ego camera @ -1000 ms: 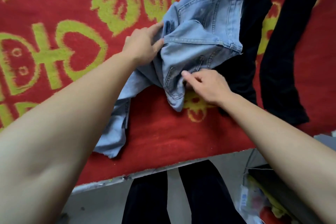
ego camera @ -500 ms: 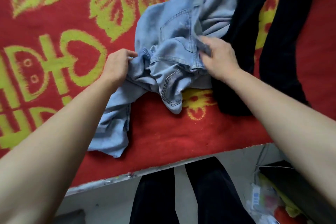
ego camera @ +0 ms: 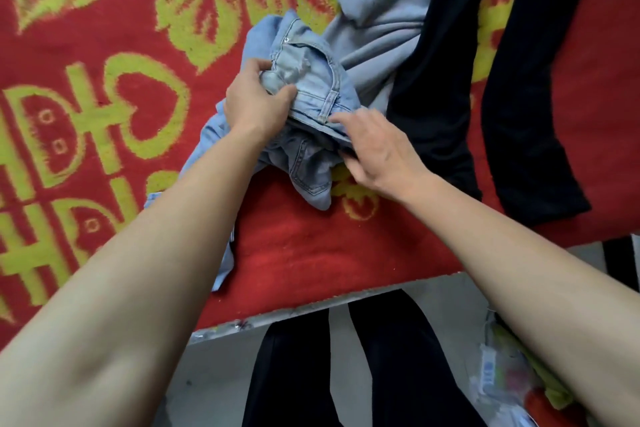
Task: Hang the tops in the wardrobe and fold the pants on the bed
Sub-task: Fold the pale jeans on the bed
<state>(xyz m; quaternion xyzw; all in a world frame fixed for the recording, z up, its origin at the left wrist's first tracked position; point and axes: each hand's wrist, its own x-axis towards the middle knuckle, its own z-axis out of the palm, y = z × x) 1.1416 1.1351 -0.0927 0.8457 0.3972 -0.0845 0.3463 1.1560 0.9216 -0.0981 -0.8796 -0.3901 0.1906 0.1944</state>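
Light blue jeans (ego camera: 311,80) lie bunched on the red and yellow bed cover (ego camera: 104,45), one leg trailing toward the bed's front edge under my left forearm. My left hand (ego camera: 256,99) grips the bunched waistband between thumb and fingers. My right hand (ego camera: 377,149) pinches the waistband edge just below a belt loop, thumb tucked under the denim. A grey-blue top (ego camera: 384,0) lies behind the jeans. Black pants (ego camera: 530,80) are spread out to the right.
The bed's front edge (ego camera: 311,305) runs across the lower middle, with grey floor below. My legs in black trousers (ego camera: 346,374) stand against it. A pile of plastic packaging and coloured items (ego camera: 512,378) sits on the floor at the lower right.
Both hands came together on the jeans' waistband. The left hand moved right to grip it, the right hand dropped lower, and the jeans are gathered into a tighter bunch.
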